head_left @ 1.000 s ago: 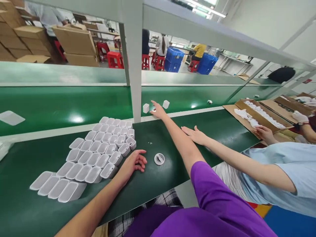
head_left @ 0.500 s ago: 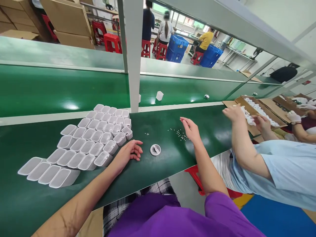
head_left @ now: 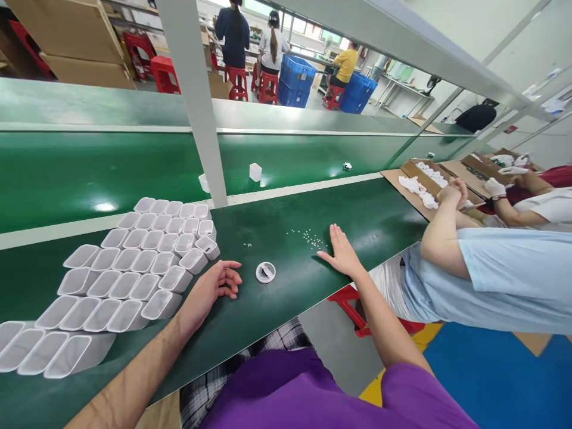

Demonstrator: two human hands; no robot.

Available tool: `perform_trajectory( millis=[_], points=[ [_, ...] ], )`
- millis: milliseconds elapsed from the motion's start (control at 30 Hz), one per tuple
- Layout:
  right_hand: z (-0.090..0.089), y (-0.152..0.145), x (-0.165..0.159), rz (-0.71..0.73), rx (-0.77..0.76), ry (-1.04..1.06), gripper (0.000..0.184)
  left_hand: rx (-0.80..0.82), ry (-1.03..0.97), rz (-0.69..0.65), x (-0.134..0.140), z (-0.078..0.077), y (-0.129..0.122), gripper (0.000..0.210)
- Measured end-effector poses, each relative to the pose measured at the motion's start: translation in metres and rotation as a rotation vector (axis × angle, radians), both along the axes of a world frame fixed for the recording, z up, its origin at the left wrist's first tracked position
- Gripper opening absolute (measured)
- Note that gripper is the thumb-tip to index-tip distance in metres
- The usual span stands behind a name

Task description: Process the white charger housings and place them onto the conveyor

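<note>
Grip loose in left hand (head_left: 210, 293) beside white containers (head_left: 144, 286), wide in right hand (head_left: 342, 255) near tiny pieces (head_left: 312, 240).

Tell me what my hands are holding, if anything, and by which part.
Nothing is visibly held. Your left hand is loosely curled beside the white tubs; your right hand is spread palm down beside the tiny white bits.

No readable text, brand, number or sign anywhere. Can make out dark marks (head_left: 476, 173) on a cardboard box (head_left: 460, 169) toward the right end of the bench (head_left: 268, 223), too small and slanted to read. Beyond the far edge, can spot a pale patch (head_left: 304, 76) on a blue crate (head_left: 292, 89), and farther right a red patch (head_left: 510, 129), both too small to decipher.
</note>
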State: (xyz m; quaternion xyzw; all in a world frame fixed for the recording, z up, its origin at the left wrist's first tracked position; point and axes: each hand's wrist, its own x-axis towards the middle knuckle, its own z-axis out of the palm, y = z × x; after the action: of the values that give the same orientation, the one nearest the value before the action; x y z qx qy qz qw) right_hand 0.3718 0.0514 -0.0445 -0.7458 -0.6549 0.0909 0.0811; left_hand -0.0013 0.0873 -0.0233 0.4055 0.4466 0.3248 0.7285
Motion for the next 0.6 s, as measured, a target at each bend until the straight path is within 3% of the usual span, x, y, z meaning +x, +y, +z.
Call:
perform_trajectory(
  millis=[267, 600],
  points=[
    [-0.001, 0.048, -0.050, 0.208, 0.019, 0.004, 0.108, 0.015, 0.046, -0.021, 0.000, 0.001, 0.000, 0.064],
    [-0.002, 0.096, -0.149, 0.477, 0.064, 0.053, 0.091, 0.020, 0.034, 0.010, 0.004, 0.008, 0.000, 0.065]
  ],
)
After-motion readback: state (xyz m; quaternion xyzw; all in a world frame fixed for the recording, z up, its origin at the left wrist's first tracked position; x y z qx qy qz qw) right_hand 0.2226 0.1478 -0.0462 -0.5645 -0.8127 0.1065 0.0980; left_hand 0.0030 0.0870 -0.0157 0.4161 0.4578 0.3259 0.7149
